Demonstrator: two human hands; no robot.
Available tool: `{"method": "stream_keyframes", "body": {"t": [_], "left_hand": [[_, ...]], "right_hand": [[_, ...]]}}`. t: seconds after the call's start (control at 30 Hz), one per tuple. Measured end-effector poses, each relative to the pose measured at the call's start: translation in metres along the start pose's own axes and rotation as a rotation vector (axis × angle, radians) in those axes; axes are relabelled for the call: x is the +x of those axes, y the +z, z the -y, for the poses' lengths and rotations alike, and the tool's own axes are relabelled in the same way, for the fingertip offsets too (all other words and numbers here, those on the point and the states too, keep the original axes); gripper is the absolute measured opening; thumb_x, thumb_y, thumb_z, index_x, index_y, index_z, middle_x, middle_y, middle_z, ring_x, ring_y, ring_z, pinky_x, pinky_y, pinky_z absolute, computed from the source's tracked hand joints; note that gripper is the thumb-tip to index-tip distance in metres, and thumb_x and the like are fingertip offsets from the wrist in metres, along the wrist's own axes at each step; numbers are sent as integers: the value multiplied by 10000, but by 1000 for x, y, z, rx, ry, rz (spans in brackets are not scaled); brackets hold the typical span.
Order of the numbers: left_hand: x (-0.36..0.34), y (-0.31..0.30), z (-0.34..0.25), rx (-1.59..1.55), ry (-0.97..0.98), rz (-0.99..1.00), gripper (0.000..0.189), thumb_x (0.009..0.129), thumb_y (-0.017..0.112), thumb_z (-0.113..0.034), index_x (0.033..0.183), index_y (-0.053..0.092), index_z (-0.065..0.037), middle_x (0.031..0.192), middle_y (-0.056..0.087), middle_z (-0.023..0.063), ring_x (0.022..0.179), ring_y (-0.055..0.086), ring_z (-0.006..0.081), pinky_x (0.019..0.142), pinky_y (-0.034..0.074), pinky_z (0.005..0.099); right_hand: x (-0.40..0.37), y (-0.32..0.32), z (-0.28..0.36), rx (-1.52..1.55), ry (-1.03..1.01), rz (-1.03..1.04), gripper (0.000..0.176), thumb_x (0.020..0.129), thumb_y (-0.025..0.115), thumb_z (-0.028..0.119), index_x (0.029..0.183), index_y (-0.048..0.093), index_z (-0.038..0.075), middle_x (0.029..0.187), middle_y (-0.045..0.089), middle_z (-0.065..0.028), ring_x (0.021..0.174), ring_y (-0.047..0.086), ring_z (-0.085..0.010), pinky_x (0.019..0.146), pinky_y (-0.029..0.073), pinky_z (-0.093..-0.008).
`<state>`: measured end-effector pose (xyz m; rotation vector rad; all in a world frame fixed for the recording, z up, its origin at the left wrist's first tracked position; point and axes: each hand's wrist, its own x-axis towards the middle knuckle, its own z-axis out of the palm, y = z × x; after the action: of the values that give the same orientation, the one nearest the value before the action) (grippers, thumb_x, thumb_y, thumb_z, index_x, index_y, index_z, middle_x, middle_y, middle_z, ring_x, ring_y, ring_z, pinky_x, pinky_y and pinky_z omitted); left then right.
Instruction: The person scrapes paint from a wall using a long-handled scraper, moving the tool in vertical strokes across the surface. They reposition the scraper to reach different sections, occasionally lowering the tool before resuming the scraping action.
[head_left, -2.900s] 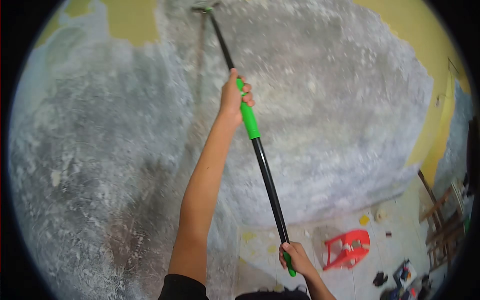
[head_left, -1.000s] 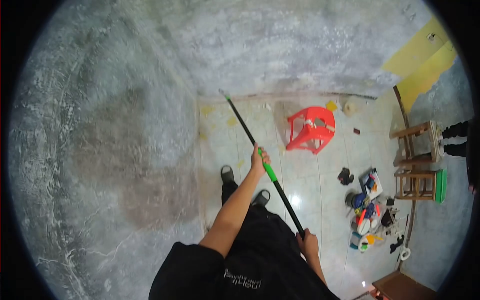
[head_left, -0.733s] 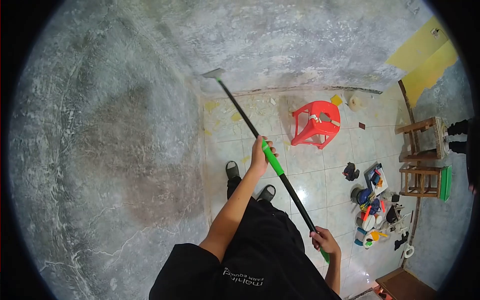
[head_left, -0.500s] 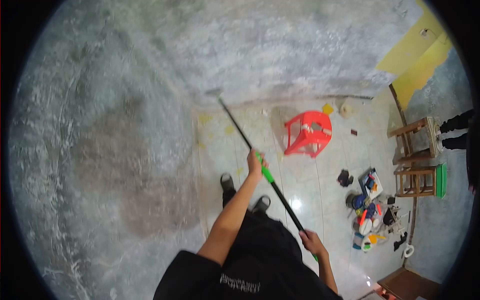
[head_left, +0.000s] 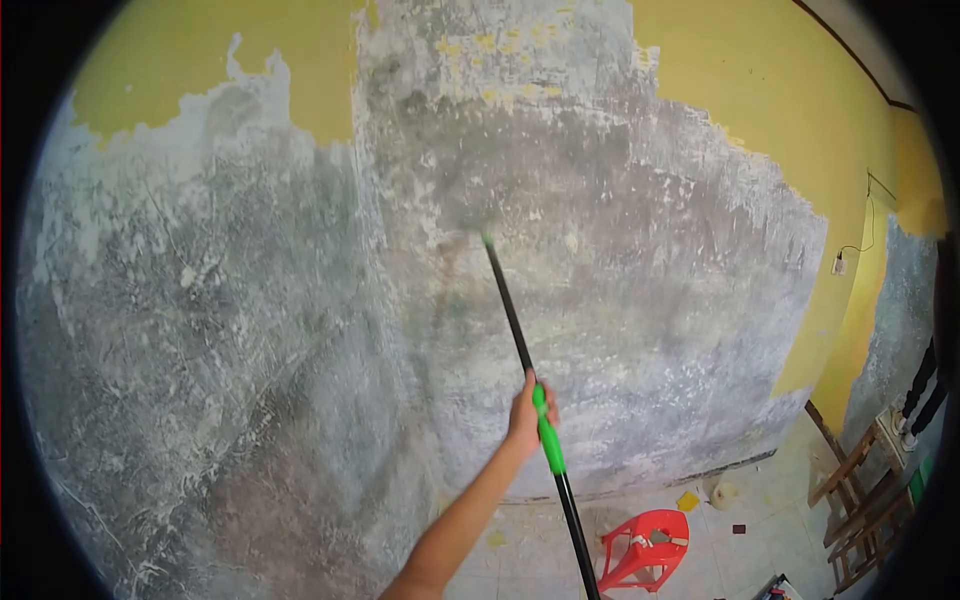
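My left hand (head_left: 522,414) is closed around the green grip of a long black pole scraper (head_left: 520,340), arm stretched forward and up. The pole's head (head_left: 484,236) rests against the scraped grey wall (head_left: 620,270) near the room's inner corner. Yellow paint (head_left: 760,90) remains on the upper part of the wall. The pole's lower end runs out of the bottom edge of the view, and my right hand is out of sight.
A red plastic stool (head_left: 645,545) stands on the tiled floor by the wall's base. Yellow paint flakes and a small roll (head_left: 718,492) lie nearby. Wooden frames (head_left: 860,490) stand at the right. A person's legs (head_left: 925,385) show at the far right edge.
The view has swung up from the floor to the wall. The scraper head rose from the wall's base to mid-height. My right hand has left the view.
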<state>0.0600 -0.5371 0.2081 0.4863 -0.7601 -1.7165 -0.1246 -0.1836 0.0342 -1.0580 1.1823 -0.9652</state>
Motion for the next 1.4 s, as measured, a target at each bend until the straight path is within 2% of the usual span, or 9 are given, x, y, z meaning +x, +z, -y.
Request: {"method": "stream_keyframes", "body": {"t": [0.17, 0.33, 0.4, 0.5, 0.8, 0.83, 0.93, 1.2, 1.4], "left_hand": [[85, 56, -137, 153, 219, 105, 337, 964, 497, -477, 861, 465, -158, 634, 441, -9, 453, 407, 131, 443, 348, 303], [137, 61, -208, 214, 125, 183, 348, 982, 465, -476, 853, 423, -155, 636, 401, -22, 478, 363, 106, 449, 331, 277], [150, 57, -221, 261, 120, 195, 364, 986, 456, -483, 849, 412, -149, 633, 398, -22, 476, 358, 99, 442, 331, 268], [163, 51, -227, 326, 138, 176, 381, 988, 452, -493, 847, 406, -142, 630, 402, -21, 467, 357, 91, 430, 333, 261], [185, 47, -225, 375, 232, 125, 393, 987, 452, -493, 828, 399, -137, 605, 396, -22, 427, 346, 83, 391, 309, 257], [189, 50, -222, 388, 254, 123, 397, 984, 455, -501, 835, 402, -138, 605, 393, -25, 431, 344, 82, 394, 305, 252], [197, 58, -206, 394, 285, 87, 403, 983, 453, -511, 836, 404, -139, 597, 392, -28, 430, 339, 81, 393, 303, 253], [217, 76, -183, 384, 327, 27, 422, 983, 445, -513, 802, 404, -135, 578, 390, -25, 414, 342, 87, 377, 308, 264], [237, 108, -204, 330, 394, 57, 446, 982, 445, -509, 767, 413, -119, 569, 411, -3, 387, 361, 115, 363, 325, 276]], "right_hand": [[101, 49, 25, 82, -226, -60, 284, 1004, 480, 362, 868, 494, 113, 603, 468, 23, 466, 442, -64, 410, 360, -220], [166, 120, 75, 146, -263, -13, 284, 1001, 480, 375, 880, 492, 119, 559, 480, 4, 406, 443, -78, 354, 326, -229], [193, 140, 82, 226, -319, 40, 429, 1000, 437, 438, 759, 493, 87, 488, 453, -13, 340, 415, -103, 328, 322, -236], [212, 159, 108, 252, -323, 63, 626, 988, 359, 553, 595, 454, 74, 441, 422, -31, 294, 379, -130, 301, 303, -250], [259, 148, 97, 372, -104, 106, 606, 971, 363, 605, 613, 419, 119, 457, 380, 2, 325, 337, -102, 329, 294, -251], [259, 139, 98, 433, -78, 117, 553, 982, 400, 557, 634, 430, 128, 475, 384, 16, 342, 334, -92, 330, 280, -251], [274, 95, 74, 490, -47, 275, 567, 953, 423, 608, 786, 481, 69, 526, 390, -3, 402, 345, -102, 386, 292, -263], [284, 41, 88, 346, -68, 198, 594, 941, 400, 643, 758, 447, 81, 511, 340, 4, 398, 310, -102, 385, 274, -257], [283, 26, 132, 240, -143, 90, 613, 966, 373, 616, 691, 470, 77, 504, 397, 3, 386, 355, -96, 365, 274, -254]]}}
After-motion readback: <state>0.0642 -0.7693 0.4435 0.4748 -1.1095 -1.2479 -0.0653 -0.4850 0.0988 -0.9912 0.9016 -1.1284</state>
